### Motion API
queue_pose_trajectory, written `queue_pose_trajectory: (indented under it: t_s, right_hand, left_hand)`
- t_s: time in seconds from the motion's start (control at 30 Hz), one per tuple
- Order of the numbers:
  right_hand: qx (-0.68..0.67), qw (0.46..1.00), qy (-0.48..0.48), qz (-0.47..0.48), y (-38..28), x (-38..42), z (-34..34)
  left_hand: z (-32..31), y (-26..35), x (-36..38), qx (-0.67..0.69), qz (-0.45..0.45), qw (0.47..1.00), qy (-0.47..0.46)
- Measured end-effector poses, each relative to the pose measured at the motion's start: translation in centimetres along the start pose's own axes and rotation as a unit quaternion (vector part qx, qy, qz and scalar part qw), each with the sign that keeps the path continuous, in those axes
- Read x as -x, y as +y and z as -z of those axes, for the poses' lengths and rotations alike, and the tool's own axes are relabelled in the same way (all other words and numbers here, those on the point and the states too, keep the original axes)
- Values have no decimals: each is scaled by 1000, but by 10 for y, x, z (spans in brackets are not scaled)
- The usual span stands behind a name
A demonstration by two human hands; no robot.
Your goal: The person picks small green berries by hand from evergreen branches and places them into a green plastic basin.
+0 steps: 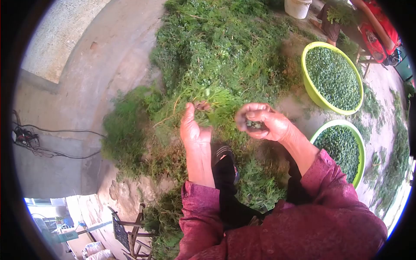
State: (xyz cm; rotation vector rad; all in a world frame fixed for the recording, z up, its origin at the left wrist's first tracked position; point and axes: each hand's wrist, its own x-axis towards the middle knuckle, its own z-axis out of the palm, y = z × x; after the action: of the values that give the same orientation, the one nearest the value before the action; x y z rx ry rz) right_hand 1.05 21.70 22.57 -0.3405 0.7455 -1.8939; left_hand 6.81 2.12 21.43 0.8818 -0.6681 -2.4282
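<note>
My left hand (196, 125) is closed on a leafy green sprig (216, 99), which spreads to the right from its fingers and has a thin brown stem. To the right of the sprig, my right hand (262, 122) is curled round several small green berries (254, 124), with its fingertips dark. A large pile of cut green branches (216, 47) lies beyond and below both hands. On the right stand a yellow-green basin (306, 80) and a light green basin (361, 149), both full of small green berries.
At the upper right a seated person in red (379, 30) is near a white bucket (297, 8). Black cables (65, 130) lie on the concrete at the left. A folding chair (130, 229) stands at the lower left, with white sacks (95, 249) beyond it.
</note>
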Motion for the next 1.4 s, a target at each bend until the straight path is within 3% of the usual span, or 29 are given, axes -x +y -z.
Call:
queue_pose_trajectory:
  t_s: [0.07, 0.17, 0.27, 0.43, 0.57, 0.73, 0.8, 0.9, 1.03, 1.1, 1.23, 1.3, 1.4]
  right_hand:
    - [16, 999, 13, -27, 2, 0, -9]
    - [30, 997, 28, -58, 18, -8, -4]
    - [150, 978, 137, 43, 34, -18, -1]
    - [196, 949, 223, 101, 32, -23, -2]
    - [157, 953, 251, 62, 31, -24, 0]
    - [40, 963, 266, 31, 28, -28, -6]
    - [-22, 958, 286, 6, 26, -26, -13]
    - [-25, 970, 243, -9, 28, -26, -3]
    - [-29, 966, 257, -8, 27, -25, -3]
    - [-6, 970, 242, -39, 24, -22, -7]
    - [-35, 974, 205, -91, 22, -19, -7]
    - [-45, 985, 141, -87, 17, -15, -10]
    - [28, 991, 109, -71, 25, -15, -1]
  left_hand:
    - [-3, -10, 4, -28, 25, 997, -70]
    - [-11, -16, 9, -52, 26, 996, -70]
    - [-18, -25, 17, -60, 42, 995, -74]
    - [-18, -40, 23, -69, 44, 990, -118]
    - [-16, -52, 26, -81, 41, 980, -178]
    - [-21, -57, 29, -98, -4, 989, -109]
    - [-22, -52, 36, -67, 45, 989, -124]
    - [-21, -55, 33, -78, 27, 989, -126]
    - [-18, -58, 31, -123, 0, 983, -136]
    - [-17, -53, 32, -95, 64, 983, -144]
    - [-16, -51, 34, -77, 58, 987, -128]
    - [-13, -45, 31, -64, 104, 987, -104]
    - [-15, -25, 21, -50, 41, 998, -16]
